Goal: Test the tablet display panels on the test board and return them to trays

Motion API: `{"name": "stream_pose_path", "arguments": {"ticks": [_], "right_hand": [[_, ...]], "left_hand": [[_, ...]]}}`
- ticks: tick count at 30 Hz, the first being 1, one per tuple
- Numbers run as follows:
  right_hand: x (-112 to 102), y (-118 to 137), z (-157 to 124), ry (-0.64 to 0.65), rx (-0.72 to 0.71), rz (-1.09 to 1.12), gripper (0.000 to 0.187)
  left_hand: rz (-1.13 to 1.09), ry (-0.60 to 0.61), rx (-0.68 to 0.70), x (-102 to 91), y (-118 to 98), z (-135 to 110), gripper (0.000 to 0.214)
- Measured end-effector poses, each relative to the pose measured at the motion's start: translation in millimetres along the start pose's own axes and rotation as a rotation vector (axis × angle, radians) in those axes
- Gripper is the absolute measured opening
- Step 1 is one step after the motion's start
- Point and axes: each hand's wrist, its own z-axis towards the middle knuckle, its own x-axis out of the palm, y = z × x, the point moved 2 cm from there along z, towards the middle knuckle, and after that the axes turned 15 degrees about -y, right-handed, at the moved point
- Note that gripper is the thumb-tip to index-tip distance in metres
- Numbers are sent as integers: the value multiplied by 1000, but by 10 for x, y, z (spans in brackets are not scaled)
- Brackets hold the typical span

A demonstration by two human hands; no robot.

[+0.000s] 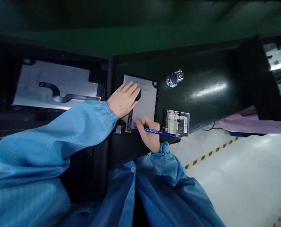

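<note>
A flat display panel point(146, 104) lies on the dark green bench, its silvery back facing up. Fingers stretched out, my left hand point(123, 100) rests flat on the panel's left part and covers some of its black flex cable point(129, 121). My right hand point(150, 134) grips a blue marker pen point(160, 132), whose tip is at the panel's lower edge. Right of that hand sits a small device with a circuit board and a labelled battery point(177, 123). A crumpled clear plastic piece point(175, 78) lies beyond it.
On my left a black tray point(109, 94) holds a second display panel point(79, 77) with a curved flex cable. More silvery parts point(275, 56) stand at the far right, near a pink cloth point(244, 121). Yellow-black tape point(212, 153) marks the pale floor.
</note>
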Motion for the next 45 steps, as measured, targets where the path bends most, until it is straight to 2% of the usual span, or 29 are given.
{"name": "stream_pose_path", "arguments": {"ticks": [3,8,13,17,20,22,24,26,28,32,37,40,42,45], "right_hand": [[7,8,-20,14,-78,-80,35],[41,27,-17,33,-108,-183,34],[43,12,-24,3,-83,-134,34],[-142,5,55,-140,47,-7,35],[-341,41,229,-171,49,45,24],[-417,50,379,-128,47,58,16],[-409,21,522,-58,81,53,20],[-323,-27,631,14,79,3,19],[-202,-67,701,63,11,-46,11],[-1,-111,766,164,-58,27,16],[36,-146,856,143,-217,-119,25],[24,-166,878,205,-259,-119,24],[9,-172,868,260,-243,-89,21],[-33,-165,832,262,-211,-42,18]], "left_hand": [[-1,2,0,-1,-2,-3,51],[7,-4,5,14,3,-4,51],[-3,36,-1,-9,2,23,52],[-7,61,-8,-93,-57,4,48],[-40,82,-26,-187,-129,-74,49],[-91,86,-69,-240,-156,-137,51],[-153,76,-127,-271,-162,-190,53],[-240,50,-173,-282,-161,-229,53],[-355,38,-216,-278,-165,-258,53],[-580,58,-330,-258,-180,-322,43],[-752,-11,-410,-245,-163,-384,20],[-743,17,-420,-214,-157,-403,23],[-655,31,-384,-193,-173,-413,30],[-490,13,-317,-166,-219,-435,42]]}}
